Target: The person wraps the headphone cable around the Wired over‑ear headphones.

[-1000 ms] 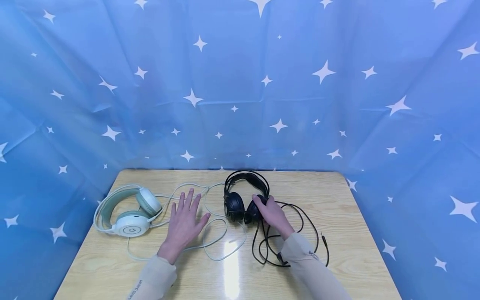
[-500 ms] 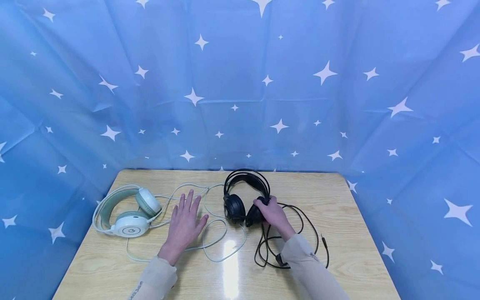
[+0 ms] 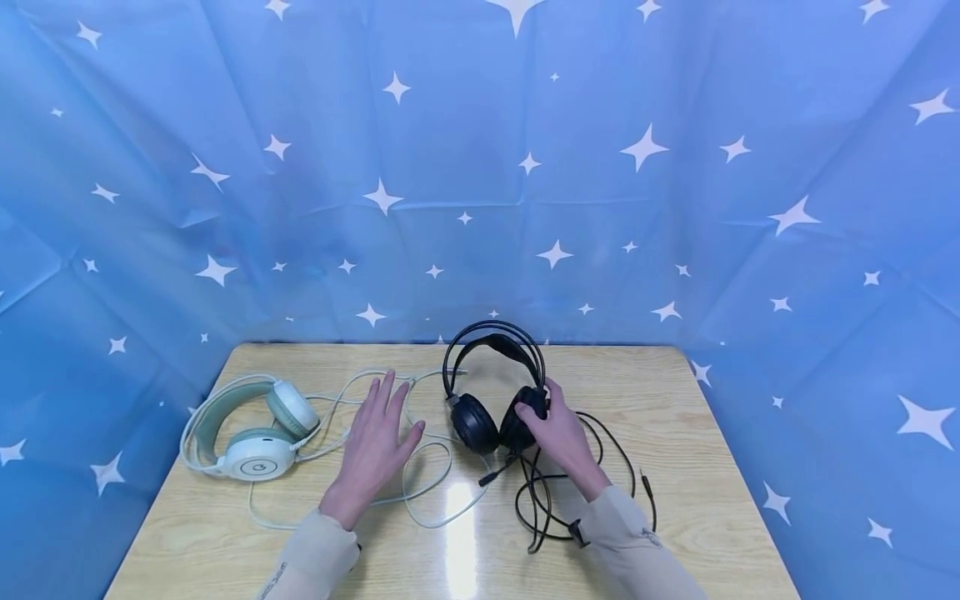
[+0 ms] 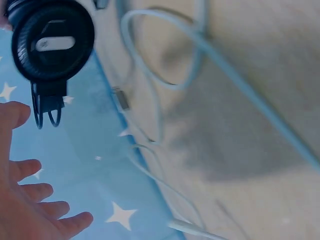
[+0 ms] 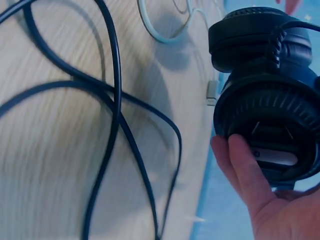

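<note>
A: Position of the black headphones [image 3: 474, 423]?
B: Right of centre, near the far edge of the surface [image 3: 705, 500]. Headband [image 3: 506, 344] uppermost, both ear cups below. They appear raised off the wood; exact clearance not readable.

A: State of the hands?
B: Right hand [image 3: 564, 429] grips the nearer ear cup [image 3: 513, 435], thumb on one side, fingers on the other. Left hand [image 3: 372, 442] holds nothing: fingers straight and spread above the pale cable [image 4: 250, 94]. Contact with the surface: cannot tell.

A: Expected handling?
B: Estimate: light to moderate, weight mostly in the two cups. Outer shells look hard and fairly smooth, with a ribbed rim that should help against slipping. Cushions probably soft. The thin wire arches of the headband likely flex, so a hold on one cup may let the other swing or twist.

A: Preferred hold?
B: One cup in each of the hands, by the shells, or the headband at its crown. Avoid the microphone boom [image 3: 489, 478]; it looks slender and perhaps fragile.

A: Other loads?
B: The black cable [image 5: 116, 75] lies in loose crossing loops, plug [image 3: 647, 485] at the right. It could drag or snag. White headphones [image 3: 258, 457] rest at the left, well apart.
</note>
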A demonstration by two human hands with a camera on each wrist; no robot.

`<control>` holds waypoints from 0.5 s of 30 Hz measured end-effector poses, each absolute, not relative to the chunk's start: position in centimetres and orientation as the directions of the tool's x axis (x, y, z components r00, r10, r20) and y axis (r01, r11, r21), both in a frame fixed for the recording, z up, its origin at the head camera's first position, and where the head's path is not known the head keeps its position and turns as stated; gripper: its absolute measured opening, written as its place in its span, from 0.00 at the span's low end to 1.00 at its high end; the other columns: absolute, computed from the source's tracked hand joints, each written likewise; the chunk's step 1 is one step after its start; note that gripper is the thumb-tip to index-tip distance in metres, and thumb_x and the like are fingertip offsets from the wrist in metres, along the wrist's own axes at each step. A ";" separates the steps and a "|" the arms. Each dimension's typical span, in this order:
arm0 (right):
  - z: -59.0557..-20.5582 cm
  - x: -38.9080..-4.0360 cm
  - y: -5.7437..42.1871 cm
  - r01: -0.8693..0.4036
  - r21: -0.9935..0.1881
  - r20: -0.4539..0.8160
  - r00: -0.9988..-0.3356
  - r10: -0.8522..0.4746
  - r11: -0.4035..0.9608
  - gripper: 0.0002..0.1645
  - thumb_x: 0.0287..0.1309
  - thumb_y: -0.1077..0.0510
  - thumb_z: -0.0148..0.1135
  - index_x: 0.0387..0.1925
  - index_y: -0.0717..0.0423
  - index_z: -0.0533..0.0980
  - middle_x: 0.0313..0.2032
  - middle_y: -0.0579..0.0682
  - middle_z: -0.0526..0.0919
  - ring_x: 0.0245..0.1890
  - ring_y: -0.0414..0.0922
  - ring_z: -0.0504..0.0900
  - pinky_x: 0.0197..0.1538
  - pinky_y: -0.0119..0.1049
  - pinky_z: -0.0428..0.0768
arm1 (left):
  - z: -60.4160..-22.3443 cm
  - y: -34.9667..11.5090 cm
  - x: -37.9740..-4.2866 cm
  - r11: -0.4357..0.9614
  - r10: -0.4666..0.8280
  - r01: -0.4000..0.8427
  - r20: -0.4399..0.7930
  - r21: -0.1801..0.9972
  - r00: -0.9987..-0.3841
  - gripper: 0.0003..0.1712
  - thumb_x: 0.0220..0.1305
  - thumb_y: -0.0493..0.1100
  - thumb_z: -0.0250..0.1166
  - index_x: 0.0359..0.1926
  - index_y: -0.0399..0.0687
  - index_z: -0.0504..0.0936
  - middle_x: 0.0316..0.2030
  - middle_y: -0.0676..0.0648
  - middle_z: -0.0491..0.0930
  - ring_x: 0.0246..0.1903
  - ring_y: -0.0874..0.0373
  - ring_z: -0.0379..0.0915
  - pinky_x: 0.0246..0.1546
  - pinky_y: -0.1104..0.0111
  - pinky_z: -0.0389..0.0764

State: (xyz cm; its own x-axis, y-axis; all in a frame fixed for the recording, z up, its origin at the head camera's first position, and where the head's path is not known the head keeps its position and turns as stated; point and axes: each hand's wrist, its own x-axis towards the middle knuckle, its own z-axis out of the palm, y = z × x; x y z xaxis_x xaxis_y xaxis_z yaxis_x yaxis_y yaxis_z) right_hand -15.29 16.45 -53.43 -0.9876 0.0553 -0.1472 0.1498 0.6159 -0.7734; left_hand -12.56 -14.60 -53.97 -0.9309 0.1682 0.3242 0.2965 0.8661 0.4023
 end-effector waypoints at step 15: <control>-50.2 -12.6 17.3 -0.102 -0.759 0.048 -0.994 -0.102 0.643 0.51 0.58 0.41 0.69 0.79 0.39 0.58 0.65 0.56 0.76 0.40 0.48 0.84 0.44 0.47 0.82 | -47.5 -11.6 -15.8 0.773 0.174 0.394 0.431 0.498 -0.885 0.49 0.66 0.57 0.69 0.77 0.36 0.59 0.79 0.34 0.52 0.77 0.36 0.49 0.73 0.43 0.60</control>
